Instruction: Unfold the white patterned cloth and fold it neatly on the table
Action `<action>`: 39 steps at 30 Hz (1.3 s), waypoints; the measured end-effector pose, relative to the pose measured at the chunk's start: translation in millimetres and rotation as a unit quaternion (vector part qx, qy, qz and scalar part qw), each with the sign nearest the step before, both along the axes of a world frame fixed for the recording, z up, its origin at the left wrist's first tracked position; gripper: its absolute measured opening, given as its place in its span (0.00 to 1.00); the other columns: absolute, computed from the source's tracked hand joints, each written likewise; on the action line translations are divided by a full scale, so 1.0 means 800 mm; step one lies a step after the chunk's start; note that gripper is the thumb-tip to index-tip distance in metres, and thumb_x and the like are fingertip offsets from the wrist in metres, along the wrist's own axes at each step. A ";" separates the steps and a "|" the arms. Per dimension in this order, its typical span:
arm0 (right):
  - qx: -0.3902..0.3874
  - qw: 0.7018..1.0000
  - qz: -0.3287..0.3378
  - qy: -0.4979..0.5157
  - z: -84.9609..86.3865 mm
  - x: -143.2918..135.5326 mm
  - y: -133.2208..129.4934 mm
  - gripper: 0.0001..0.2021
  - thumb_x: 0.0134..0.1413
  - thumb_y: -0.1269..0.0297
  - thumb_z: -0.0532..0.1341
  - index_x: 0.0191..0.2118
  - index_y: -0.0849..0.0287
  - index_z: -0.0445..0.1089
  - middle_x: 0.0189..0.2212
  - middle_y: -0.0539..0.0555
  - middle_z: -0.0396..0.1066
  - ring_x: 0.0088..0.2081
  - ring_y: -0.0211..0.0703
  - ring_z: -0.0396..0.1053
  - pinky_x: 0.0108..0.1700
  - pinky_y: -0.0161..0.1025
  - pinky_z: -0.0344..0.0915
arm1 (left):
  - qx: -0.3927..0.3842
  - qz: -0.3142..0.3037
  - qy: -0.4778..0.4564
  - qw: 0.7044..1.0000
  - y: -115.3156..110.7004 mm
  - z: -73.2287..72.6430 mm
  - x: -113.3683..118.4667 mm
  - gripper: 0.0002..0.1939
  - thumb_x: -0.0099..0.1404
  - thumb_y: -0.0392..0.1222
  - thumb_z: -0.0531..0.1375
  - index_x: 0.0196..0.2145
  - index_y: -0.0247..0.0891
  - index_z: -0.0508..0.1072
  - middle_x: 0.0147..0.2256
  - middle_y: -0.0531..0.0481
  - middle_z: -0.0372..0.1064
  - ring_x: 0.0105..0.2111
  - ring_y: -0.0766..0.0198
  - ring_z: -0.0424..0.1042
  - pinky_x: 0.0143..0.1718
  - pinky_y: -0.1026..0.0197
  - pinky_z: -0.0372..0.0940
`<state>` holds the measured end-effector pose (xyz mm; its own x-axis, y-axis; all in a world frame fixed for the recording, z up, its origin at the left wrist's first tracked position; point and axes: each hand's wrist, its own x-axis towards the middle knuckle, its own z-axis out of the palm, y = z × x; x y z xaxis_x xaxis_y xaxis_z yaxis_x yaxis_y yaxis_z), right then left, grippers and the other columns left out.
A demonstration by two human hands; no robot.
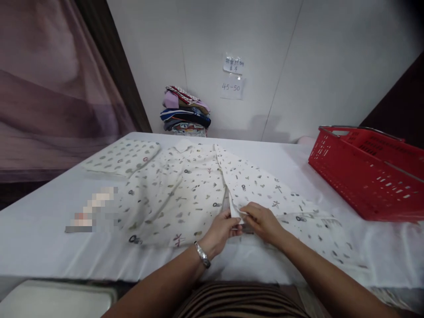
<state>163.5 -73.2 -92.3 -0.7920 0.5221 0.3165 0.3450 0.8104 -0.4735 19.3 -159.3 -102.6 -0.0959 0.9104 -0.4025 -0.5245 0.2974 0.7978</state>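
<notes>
A white shirt [185, 190] with a small scattered print lies spread out, its collar end pointing away from me and its front opening running towards me. At the near end of that opening, my left hand [221, 229] pinches the shirt's edge between thumb and fingers. My right hand [261, 221] is closed on the same edge, just to the right and almost touching the left. Whether a button or snap sits between the fingertips is hidden. To the far left of the shirt lies a flat folded cloth [121, 157] with a larger spotted print.
A red plastic basket [367, 181] with a metal handle stands at the right on the white-covered table [36, 225]. Folded clothes [185, 112] are piled against the back wall, left of paper signs [232, 86]. A pixelated patch covers something left of the shirt.
</notes>
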 end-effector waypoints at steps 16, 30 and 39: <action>0.031 0.998 -0.058 0.009 -0.002 0.006 -0.040 0.09 0.60 0.67 0.51 0.38 0.56 0.69 0.34 0.53 0.69 0.38 0.41 0.65 0.38 0.37 0.62 | -0.013 -0.016 0.043 0.999 -0.015 0.005 0.010 0.12 0.53 0.40 0.62 0.34 0.30 0.72 0.28 0.47 0.70 0.22 0.69 0.68 0.25 0.65 0.64; 0.172 0.984 -0.039 -0.010 -0.001 0.010 -0.048 0.13 0.57 0.73 0.50 0.45 0.61 0.67 0.38 0.60 0.68 0.40 0.47 0.64 0.40 0.43 0.64 | -0.033 -0.043 0.001 0.999 -0.010 0.019 0.007 0.13 0.52 0.40 0.60 0.36 0.32 0.73 0.33 0.45 0.72 0.20 0.69 0.70 0.19 0.68 0.56; 0.158 0.985 -0.010 0.070 -0.006 0.024 -0.033 0.16 0.58 0.73 0.52 0.52 0.57 0.62 0.42 0.59 0.66 0.43 0.46 0.64 0.43 0.45 0.65 | 0.033 -0.120 0.026 0.992 -0.008 0.035 0.006 0.14 0.56 0.42 0.56 0.39 0.34 0.73 0.30 0.46 0.72 0.22 0.66 0.71 0.17 0.70 0.50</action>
<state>182.5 -99.8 -97.2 -0.7195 0.3948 0.5713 0.3111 0.9187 -0.2432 23.8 -165.9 -74.8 0.1081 0.9340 -0.3405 -0.4027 0.3543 0.8440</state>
